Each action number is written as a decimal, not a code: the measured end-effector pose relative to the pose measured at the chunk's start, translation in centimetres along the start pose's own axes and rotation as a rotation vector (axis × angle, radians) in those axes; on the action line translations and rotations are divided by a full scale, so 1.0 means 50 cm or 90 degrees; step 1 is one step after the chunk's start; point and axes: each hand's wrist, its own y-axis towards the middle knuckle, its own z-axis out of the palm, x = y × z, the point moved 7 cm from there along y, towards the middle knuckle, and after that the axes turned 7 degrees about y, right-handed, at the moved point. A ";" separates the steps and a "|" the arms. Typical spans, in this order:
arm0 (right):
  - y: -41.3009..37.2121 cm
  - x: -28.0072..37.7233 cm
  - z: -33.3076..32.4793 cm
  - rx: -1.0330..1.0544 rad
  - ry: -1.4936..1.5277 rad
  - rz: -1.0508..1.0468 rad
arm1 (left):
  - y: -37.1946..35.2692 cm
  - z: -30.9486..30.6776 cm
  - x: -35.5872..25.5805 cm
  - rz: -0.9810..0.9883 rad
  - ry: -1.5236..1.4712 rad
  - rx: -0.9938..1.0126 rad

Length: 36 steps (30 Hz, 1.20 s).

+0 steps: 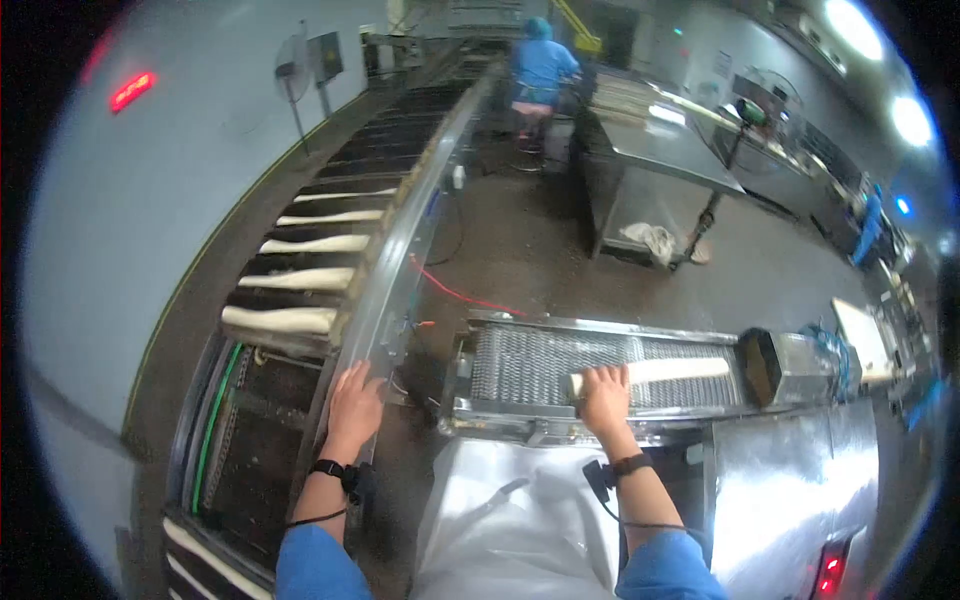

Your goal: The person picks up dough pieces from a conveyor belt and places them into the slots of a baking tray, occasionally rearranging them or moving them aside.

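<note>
My right hand (605, 400) is closed over a long pale strip of dough (680, 370) near its left end. The strip lies lengthwise on a metal mesh belt (520, 365) in front of me. On the left, my left hand (354, 405) rests on the metal side rail (385, 300) of a long conveyor, its fingers stretched out and nothing seen in them. Just beyond that hand, several similar pale strips lie crosswise in the conveyor's dark slots, the nearest strip (280, 319) being the thickest.
A six-sided metal chute (795, 367) stands at the mesh belt's right end. A steel table (660, 150) is farther back. A person in blue (540, 75) stands beside the long conveyor. A red cable (465, 295) runs between conveyor and belt. More strips (215, 560) show lower left.
</note>
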 end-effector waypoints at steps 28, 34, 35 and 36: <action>-0.083 -0.292 -0.330 -0.585 1.190 0.428 | 0.076 -0.084 0.007 -0.074 -0.102 0.058; -0.151 -0.318 -0.326 -0.315 0.778 0.363 | 0.095 -0.065 0.012 -0.079 -0.119 0.056; -0.147 -0.296 -0.329 -0.250 0.682 0.375 | 0.098 -0.077 0.004 -0.079 -0.117 0.063; -0.131 -0.264 -0.334 -0.183 0.586 0.376 | 0.105 -0.088 -0.003 -0.084 -0.114 0.070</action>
